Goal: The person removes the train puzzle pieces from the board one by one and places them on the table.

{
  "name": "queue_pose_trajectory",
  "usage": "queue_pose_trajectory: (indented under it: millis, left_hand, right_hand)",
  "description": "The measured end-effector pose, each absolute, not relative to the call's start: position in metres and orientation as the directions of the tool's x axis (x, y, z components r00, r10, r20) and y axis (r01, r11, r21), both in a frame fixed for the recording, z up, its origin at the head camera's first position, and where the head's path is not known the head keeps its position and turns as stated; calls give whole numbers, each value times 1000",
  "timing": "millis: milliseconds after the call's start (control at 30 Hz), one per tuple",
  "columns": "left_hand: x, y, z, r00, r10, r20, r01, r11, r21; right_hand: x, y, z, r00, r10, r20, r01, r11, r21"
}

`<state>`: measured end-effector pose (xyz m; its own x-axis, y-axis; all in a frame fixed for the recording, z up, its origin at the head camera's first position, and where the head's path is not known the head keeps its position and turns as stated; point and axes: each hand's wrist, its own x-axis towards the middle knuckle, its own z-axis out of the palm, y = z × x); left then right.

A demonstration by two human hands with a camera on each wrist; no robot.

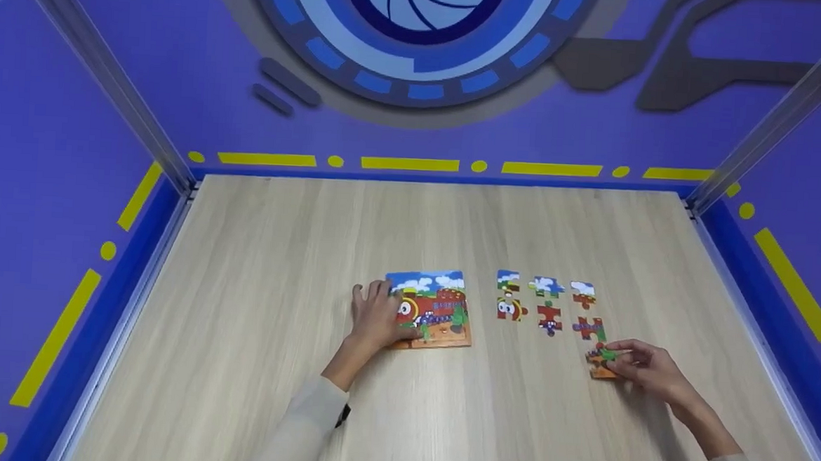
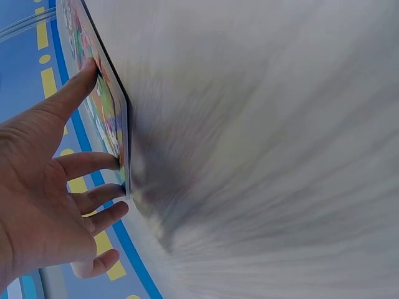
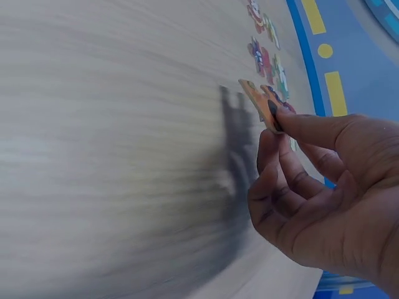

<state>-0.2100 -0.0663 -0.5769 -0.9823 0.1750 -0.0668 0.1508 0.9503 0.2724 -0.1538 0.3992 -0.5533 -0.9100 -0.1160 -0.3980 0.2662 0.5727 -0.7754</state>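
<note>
My left hand (image 1: 376,314) rests on a square jigsaw board (image 1: 441,309) with a picture of a red train under a cloudy sky. In the left wrist view, the thumb touches the board's face and the index fingertip meets it near a corner; the other fingers are spread beside the edge. At the right, my right hand (image 1: 652,372) pinches an orange and green puzzle piece (image 3: 254,99) between thumb and fingers. That piece is tilted in the right wrist view, with a shadow on the table below it. Part of it is hidden by the fingertips.
Several loose puzzle pieces lie in two rows right of the board, among them a piece with a round eye (image 1: 510,308), a cloud piece (image 1: 547,286) and a red piece (image 1: 590,329). Blue-purple walls (image 1: 458,134) border the wooden table (image 1: 276,251).
</note>
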Motion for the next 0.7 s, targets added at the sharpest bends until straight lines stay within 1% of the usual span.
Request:
queue_pose_trajectory:
  millis: [133,267,433,700]
  left_hand:
    - [-210,-66,-577,-982,175,-68,150,949,275]
    - [-209,-66,-577,-984,162,-69,138,953,269]
    - [-210,-65,-576,-981,179,-77,152,950,274]
    - [-208,-67,-579,-982,174,-68,147,944,295]
  right_hand:
    - [-152,398,-558,-914,-82,-398,273,603,-750]
    - [-150,395,-563,-936,-44,-350,238,652,-720]
    - [-150,394,-563,-951,7,-308,220,717,-662]
    - [-152,389,-568,-967,-24,-252,148,757,-637]
